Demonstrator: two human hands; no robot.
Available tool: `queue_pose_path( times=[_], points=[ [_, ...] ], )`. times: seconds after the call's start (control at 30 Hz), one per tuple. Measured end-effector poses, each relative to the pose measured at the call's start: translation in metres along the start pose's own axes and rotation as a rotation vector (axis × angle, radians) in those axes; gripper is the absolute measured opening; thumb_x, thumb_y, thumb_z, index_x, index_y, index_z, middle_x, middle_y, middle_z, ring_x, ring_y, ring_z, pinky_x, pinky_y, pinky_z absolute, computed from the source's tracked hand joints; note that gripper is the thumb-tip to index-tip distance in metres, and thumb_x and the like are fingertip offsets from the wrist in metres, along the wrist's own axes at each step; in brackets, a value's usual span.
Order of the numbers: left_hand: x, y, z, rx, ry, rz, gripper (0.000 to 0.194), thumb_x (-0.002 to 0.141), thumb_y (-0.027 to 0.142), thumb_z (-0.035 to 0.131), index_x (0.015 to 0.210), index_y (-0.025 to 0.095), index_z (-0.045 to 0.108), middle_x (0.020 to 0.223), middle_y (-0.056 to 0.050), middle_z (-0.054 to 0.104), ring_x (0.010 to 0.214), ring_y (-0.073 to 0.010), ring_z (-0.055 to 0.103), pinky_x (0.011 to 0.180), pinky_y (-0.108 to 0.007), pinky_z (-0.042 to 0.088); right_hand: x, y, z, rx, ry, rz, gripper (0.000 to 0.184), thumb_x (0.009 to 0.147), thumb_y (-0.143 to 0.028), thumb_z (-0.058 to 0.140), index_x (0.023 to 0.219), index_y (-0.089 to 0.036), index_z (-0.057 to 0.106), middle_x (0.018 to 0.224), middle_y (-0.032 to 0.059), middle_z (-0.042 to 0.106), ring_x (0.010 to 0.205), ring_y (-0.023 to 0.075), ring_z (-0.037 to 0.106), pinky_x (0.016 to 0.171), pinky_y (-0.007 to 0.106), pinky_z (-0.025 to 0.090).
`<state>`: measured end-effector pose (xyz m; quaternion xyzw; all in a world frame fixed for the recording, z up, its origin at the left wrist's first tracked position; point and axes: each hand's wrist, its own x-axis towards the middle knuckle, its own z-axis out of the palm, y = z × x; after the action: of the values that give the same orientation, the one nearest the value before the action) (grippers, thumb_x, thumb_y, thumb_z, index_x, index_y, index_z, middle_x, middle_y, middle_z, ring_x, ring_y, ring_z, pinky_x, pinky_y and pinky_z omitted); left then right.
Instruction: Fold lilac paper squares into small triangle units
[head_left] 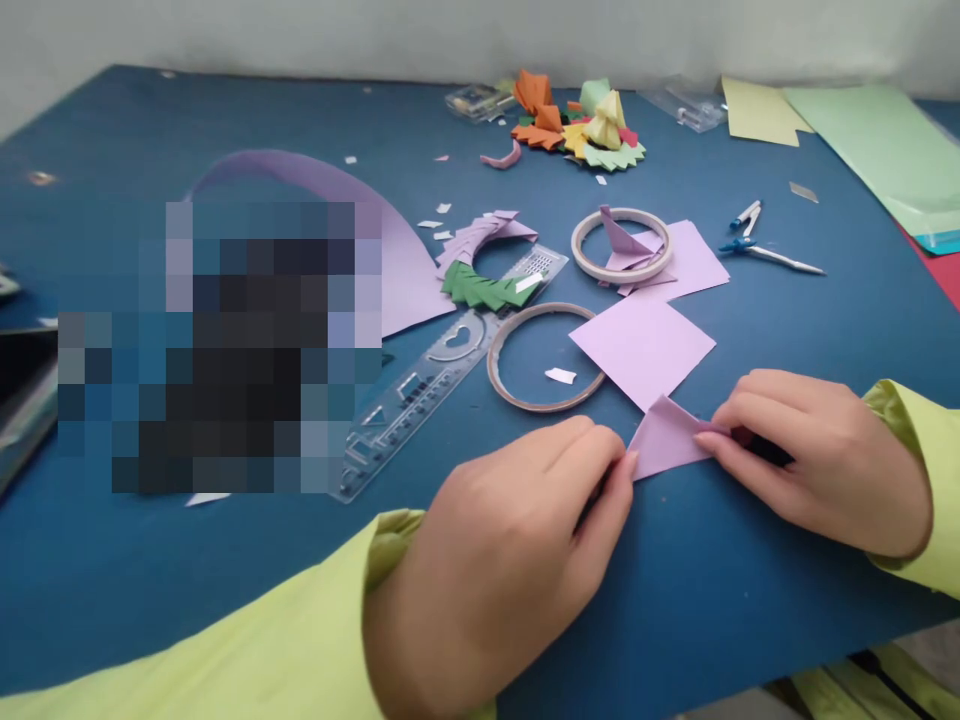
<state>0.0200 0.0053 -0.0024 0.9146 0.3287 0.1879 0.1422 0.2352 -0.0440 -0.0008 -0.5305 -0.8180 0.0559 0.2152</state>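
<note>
Between my two hands is a folded piece of light purple paper (670, 440), its upper corner standing up in a point. My left hand (536, 530) pinches its left corner between thumb and fingers. At the right corner, my right hand (817, 455) grips it the same way. A flat square of purple paper (645, 345) lies just beyond, and behind it are more purple sheets (697, 260). One roll of tape (577, 245) rests on those sheets with folded purple paper inside its ring. Nearer my left hand lies a thinner tape ring (491, 365) with a white scrap inside.
A clear plastic ruler (405, 420) lies slantwise left of the rings, beside a curved chain of purple and green folded paper (480, 285). Colourful paper pieces (536, 130) sit farther back. A compass (784, 260) and green sheets (862, 140) are at the right. A pixelated patch hides the left.
</note>
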Motion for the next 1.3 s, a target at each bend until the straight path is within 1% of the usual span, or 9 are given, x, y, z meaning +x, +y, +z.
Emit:
queue_pose_path(
  times=[0.13, 0.23, 0.43, 0.67, 0.8, 0.9, 1.03, 1.2, 1.3],
  points=[
    [-0.007, -0.001, 0.005, 0.078, 0.092, 0.061, 0.020, 0.096, 0.020, 0.043, 0.092, 0.013, 0.061, 0.069, -0.001, 0.057, 0.059, -0.0152, 0.054, 0.055, -0.028, 0.039, -0.006, -0.001, 0.005, -0.156, 0.095, -0.121, 0.014, 0.092, -0.018, 0.054, 0.081, -0.013, 0.062, 0.074, 0.0065, 0.062, 0.067, 0.0170, 0.055, 0.062, 0.030, 0.041],
    [-0.011, -0.002, 0.007, 0.152, 0.108, 0.146, 0.020, 0.095, 0.015, 0.044, 0.091, 0.012, 0.063, 0.064, -0.001, 0.054, 0.056, -0.0170, 0.050, 0.050, -0.031, 0.035, -0.007, -0.003, 0.003, -0.287, 0.120, -0.261, 0.006, 0.087, -0.010, 0.061, 0.091, -0.007, 0.064, 0.073, 0.0078, 0.063, 0.064, 0.0178, 0.053, 0.061, 0.033, 0.041],
    [-0.010, -0.001, 0.001, 0.215, 0.071, 0.328, 0.022, 0.095, 0.014, 0.046, 0.102, 0.000, 0.061, 0.063, -0.004, 0.057, 0.054, -0.0193, 0.053, 0.043, -0.034, 0.038, -0.009, -0.013, -0.001, -0.494, 0.019, -0.342, 0.030, 0.088, -0.020, 0.061, 0.108, 0.003, 0.061, 0.070, 0.0085, 0.062, 0.061, 0.0192, 0.047, 0.055, 0.036, 0.036],
    [-0.006, 0.000, -0.003, 0.301, 0.027, 0.473, 0.026, 0.090, 0.003, 0.040, 0.098, -0.005, 0.064, 0.062, -0.010, 0.064, 0.051, -0.0208, 0.058, 0.041, -0.033, 0.047, -0.016, -0.022, -0.003, -0.520, -0.187, -0.331, 0.056, 0.100, -0.036, 0.031, 0.125, 0.011, 0.048, 0.078, 0.0145, 0.059, 0.068, 0.0243, 0.048, 0.062, 0.041, 0.037],
    [-0.005, 0.002, -0.003, 0.325, 0.004, 0.490, 0.028, 0.089, 0.002, 0.039, 0.098, -0.004, 0.065, 0.065, -0.011, 0.065, 0.054, -0.0220, 0.061, 0.042, -0.033, 0.049, -0.019, -0.024, -0.004, -0.457, -0.162, -0.304, 0.043, 0.094, -0.020, 0.046, 0.125, 0.009, 0.048, 0.079, 0.0133, 0.059, 0.066, 0.0235, 0.048, 0.058, 0.039, 0.035],
    [-0.004, 0.001, -0.007, 0.367, -0.004, 0.519, 0.030, 0.089, 0.003, 0.037, 0.095, -0.001, 0.067, 0.068, -0.013, 0.067, 0.054, -0.0212, 0.060, 0.042, -0.032, 0.047, -0.018, -0.022, -0.005, -0.361, -0.116, -0.328, 0.029, 0.091, -0.008, 0.044, 0.114, 0.004, 0.057, 0.077, 0.0124, 0.059, 0.066, 0.0226, 0.049, 0.056, 0.039, 0.034],
    [-0.004, -0.001, -0.009, 0.378, 0.005, 0.535, 0.030, 0.091, 0.006, 0.037, 0.092, 0.003, 0.067, 0.065, -0.009, 0.065, 0.052, -0.0195, 0.057, 0.042, -0.032, 0.044, -0.013, -0.014, -0.008, -0.292, -0.092, -0.342, 0.026, 0.092, -0.007, 0.039, 0.095, -0.004, 0.065, 0.072, 0.0097, 0.057, 0.064, 0.0209, 0.048, 0.055, 0.039, 0.035],
    [-0.005, 0.000, -0.002, 0.315, 0.080, 0.362, 0.025, 0.096, 0.015, 0.043, 0.103, 0.000, 0.061, 0.063, -0.004, 0.059, 0.050, -0.0197, 0.056, 0.038, -0.034, 0.038, -0.006, -0.007, -0.009, -0.257, -0.091, -0.379, 0.015, 0.091, -0.010, 0.051, 0.095, -0.004, 0.064, 0.068, 0.0043, 0.052, 0.062, 0.0171, 0.044, 0.053, 0.035, 0.034],
    [-0.006, 0.001, 0.000, 0.277, 0.055, 0.365, 0.025, 0.096, 0.010, 0.039, 0.105, -0.001, 0.060, 0.060, -0.002, 0.057, 0.045, -0.0186, 0.054, 0.035, -0.034, 0.037, -0.006, -0.006, -0.008, -0.232, -0.088, -0.376, 0.014, 0.091, -0.010, 0.051, 0.093, -0.005, 0.064, 0.071, 0.0052, 0.052, 0.063, 0.0172, 0.044, 0.054, 0.035, 0.034]
  ],
)
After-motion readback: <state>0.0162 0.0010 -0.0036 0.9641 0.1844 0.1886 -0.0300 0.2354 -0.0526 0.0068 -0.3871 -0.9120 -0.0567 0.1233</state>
